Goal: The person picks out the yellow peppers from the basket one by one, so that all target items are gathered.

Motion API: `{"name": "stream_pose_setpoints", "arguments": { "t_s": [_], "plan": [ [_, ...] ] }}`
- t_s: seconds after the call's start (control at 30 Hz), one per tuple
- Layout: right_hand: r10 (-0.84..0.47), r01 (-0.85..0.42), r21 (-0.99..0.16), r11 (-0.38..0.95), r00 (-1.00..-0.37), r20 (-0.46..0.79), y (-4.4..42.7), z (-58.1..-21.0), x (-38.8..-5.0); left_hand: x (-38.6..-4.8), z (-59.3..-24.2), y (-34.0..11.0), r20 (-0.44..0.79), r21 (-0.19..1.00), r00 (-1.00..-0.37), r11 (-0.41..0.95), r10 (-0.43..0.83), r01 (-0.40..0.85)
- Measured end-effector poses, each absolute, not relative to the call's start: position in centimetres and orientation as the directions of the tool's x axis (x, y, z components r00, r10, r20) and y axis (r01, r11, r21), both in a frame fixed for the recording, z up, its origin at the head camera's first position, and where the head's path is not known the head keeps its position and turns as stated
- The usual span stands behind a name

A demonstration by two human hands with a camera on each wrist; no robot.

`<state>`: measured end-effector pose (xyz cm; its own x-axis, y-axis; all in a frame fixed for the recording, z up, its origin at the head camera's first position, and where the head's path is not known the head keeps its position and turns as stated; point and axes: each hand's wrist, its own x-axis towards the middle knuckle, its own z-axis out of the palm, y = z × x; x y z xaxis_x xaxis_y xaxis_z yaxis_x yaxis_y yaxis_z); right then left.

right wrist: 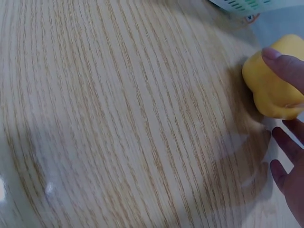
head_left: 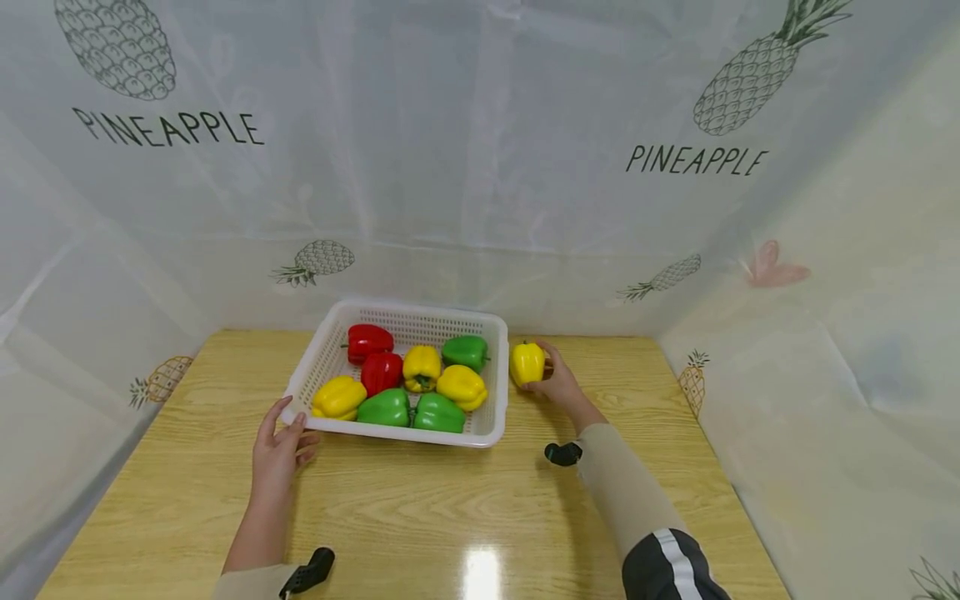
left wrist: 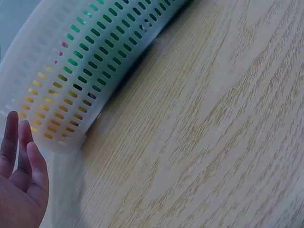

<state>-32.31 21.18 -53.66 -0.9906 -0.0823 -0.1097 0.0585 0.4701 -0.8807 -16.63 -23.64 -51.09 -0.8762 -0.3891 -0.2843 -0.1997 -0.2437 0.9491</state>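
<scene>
A white plastic basket [head_left: 491,437] holds several bell peppers: red ones [head_left: 368,342], yellow ones [head_left: 339,397] and green ones [head_left: 464,352]. At its near left corner my left hand [head_left: 276,446] grips the rim between thumb and finger, while the other fingers lie loose outside the wall. In the left wrist view those fingers of the left hand [left wrist: 23,183] show beside the slotted basket wall [left wrist: 102,52]. Right of the basket, my right hand [head_left: 558,383] holds a yellow bell pepper [head_left: 527,364] upright. The right wrist view shows the thumb across this pepper [right wrist: 273,90]; whether it touches the table cannot be told.
The basket stands near the back of a light wood table [head_left: 420,508]. Behind and at both sides hangs a pale curtain [head_left: 465,167] printed with pineapples. Black wrist straps [head_left: 563,454] stick out from both sleeves.
</scene>
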Motion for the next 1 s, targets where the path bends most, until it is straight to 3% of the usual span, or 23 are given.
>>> {"name": "stream_pose_setpoints", "arguments": {
  "t_s": [0.7, 1.0],
  "plan": [
    [-0.081, 0.065, -0.886, 0.460, -0.990, -0.114, 21.1, -53.2, -31.9, -16.6, -51.3, -23.6, -0.257, 0.959, -0.883, -0.218, -0.392, -0.182],
    [-0.087, -0.020, -0.884, 0.467, -0.996, -0.023, 21.3, -51.2, -31.9, -16.8, -51.4, -23.8, -0.281, 0.952, -0.877, -0.230, -0.390, -0.203]
  ]
}}
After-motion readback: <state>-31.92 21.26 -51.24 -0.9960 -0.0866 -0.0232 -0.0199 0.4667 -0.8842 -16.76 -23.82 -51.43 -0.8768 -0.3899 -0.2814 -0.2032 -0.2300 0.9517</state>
